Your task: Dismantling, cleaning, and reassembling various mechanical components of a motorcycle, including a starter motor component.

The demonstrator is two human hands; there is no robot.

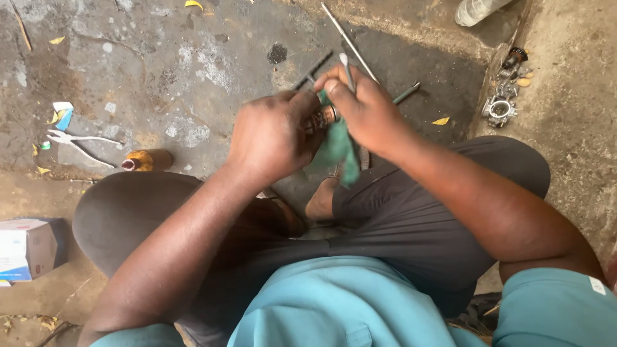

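Note:
My left hand [270, 138] is closed around a small ridged metal part [323, 117], of which only one end shows between my hands. My right hand [363, 109] presses a green cloth [339, 151] against that part and also grips a thin metal tool [347, 69] that sticks up past my fingers. The cloth hangs down toward my lap. Both hands meet above my crossed legs, over the stained concrete floor [193, 58].
Pliers [77, 142] and a small amber bottle [146, 160] lie on the floor at left. A cardboard box [29, 247] sits at the lower left. A long metal rod [350, 44], a metal carburettor-like part [500, 108] and a clear plastic bottle [475, 9] lie ahead.

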